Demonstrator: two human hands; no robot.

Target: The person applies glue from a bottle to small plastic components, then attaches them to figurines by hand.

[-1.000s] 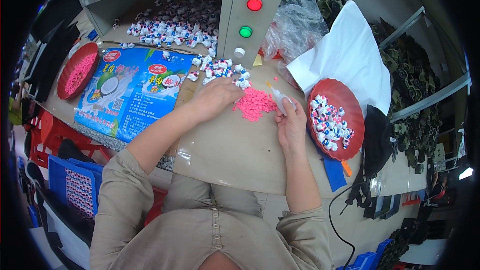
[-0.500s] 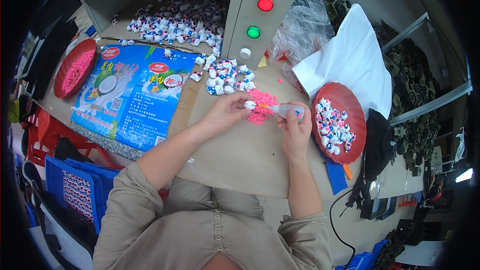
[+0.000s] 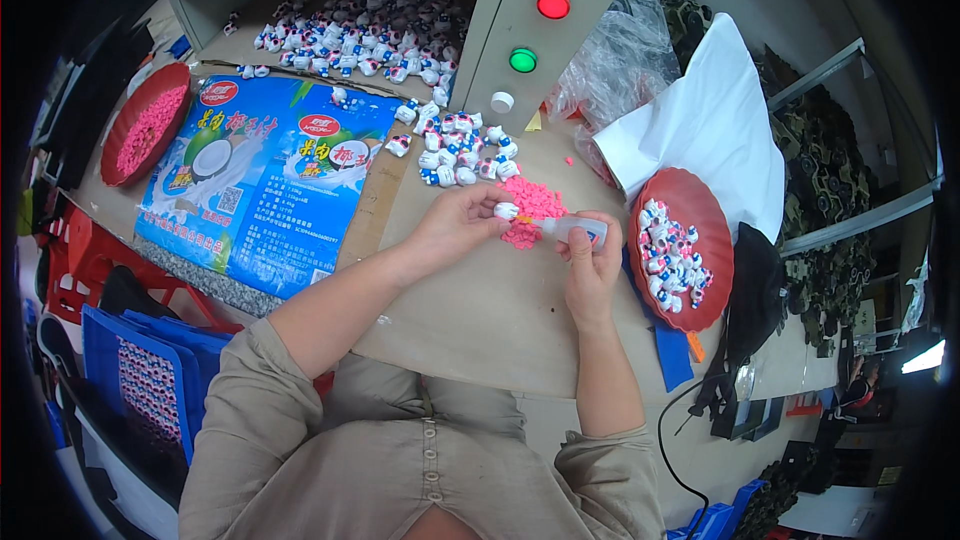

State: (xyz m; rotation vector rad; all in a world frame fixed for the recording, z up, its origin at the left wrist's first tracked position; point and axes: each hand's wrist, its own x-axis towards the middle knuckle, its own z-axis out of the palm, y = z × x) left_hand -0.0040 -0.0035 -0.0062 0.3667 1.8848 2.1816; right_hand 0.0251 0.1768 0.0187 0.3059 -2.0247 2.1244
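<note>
Pinched in the fingertips of my left hand (image 3: 466,222) is a small white figurine (image 3: 506,211). My right hand (image 3: 592,265) grips a small clear glue bottle (image 3: 575,230), tipped sideways so its orange nozzle points at the figurine. The nozzle tip is at or very close to the figurine; contact is too small to tell. Under and behind both hands lies a pile of small pink pieces (image 3: 540,200). Just beyond it sits a cluster of white, blue and pink figurines (image 3: 462,148).
A red dish (image 3: 715,230) of figurines stands at right, another red dish (image 3: 117,118) of pink pieces at far left. Blue printed cardboard (image 3: 262,230) covers the table's left. Behind, a grey machine (image 3: 492,50) with two lit buttons holds many figurines. White sheeting (image 3: 700,130) lies back right.
The view has shifted slightly. Both hands keep their grips, with the bottle's nozzle still held at the figurine.
</note>
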